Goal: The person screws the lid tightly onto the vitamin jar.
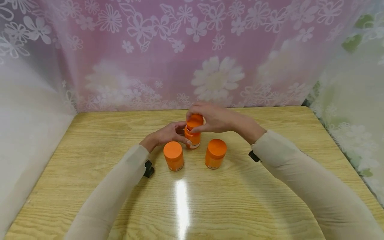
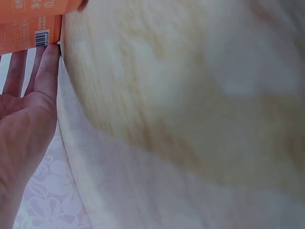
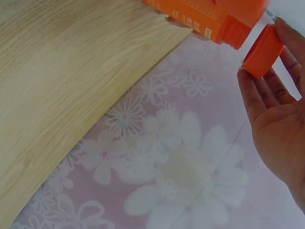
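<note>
An orange jar [image 1: 193, 137] stands toward the back of the table, its threaded neck partly bared. My left hand [image 1: 166, 134] grips its side, thumb in front and fingers reaching behind. Just above the mouth, my right hand [image 1: 215, 117] pinches an orange screw lid [image 1: 195, 121] by its rim. In the right wrist view a narrow gap parts the tilted lid [image 3: 263, 50] from the neck. A printed label with a barcode [image 2: 42, 38] shows by the left fingers in the left wrist view. What the jar contains is hidden.
Two more orange jars with lids on stand nearer the front, one at left [image 1: 174, 161] and one at right [image 1: 215, 158]. A wooden table [image 1: 120, 146] lies under everything. Behind it hangs a pink floral curtain [image 1: 168, 66], with pale sheets at both sides.
</note>
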A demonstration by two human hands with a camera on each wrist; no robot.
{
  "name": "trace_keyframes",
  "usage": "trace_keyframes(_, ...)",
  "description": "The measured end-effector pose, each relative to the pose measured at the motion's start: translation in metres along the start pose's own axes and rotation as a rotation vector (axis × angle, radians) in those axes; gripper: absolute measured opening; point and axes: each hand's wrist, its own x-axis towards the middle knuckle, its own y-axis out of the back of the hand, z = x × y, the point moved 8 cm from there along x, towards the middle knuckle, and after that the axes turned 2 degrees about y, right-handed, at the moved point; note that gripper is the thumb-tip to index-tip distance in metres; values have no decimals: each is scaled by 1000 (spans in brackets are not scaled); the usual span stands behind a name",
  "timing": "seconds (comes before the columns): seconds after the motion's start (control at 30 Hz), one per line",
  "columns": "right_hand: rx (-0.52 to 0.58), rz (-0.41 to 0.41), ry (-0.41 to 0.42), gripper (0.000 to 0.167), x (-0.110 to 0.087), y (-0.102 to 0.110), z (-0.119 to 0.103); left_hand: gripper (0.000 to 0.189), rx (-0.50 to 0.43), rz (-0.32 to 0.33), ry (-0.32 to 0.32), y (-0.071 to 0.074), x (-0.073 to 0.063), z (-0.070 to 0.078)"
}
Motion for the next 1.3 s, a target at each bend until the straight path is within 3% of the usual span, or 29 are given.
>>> trace_keyframes(0.37,67,-20,40,34,2,-8,0,51,1,11,2,1,1,-3)
trace_keyframes(0.7,89,-70,-3,34,5,-14,-2,53,-25,-2,-11,1,0,-2)
trace_keyframes(1.3,-24,-110,-80,37,13,-19,3,50,-52,-11,6,1,-1,-4)
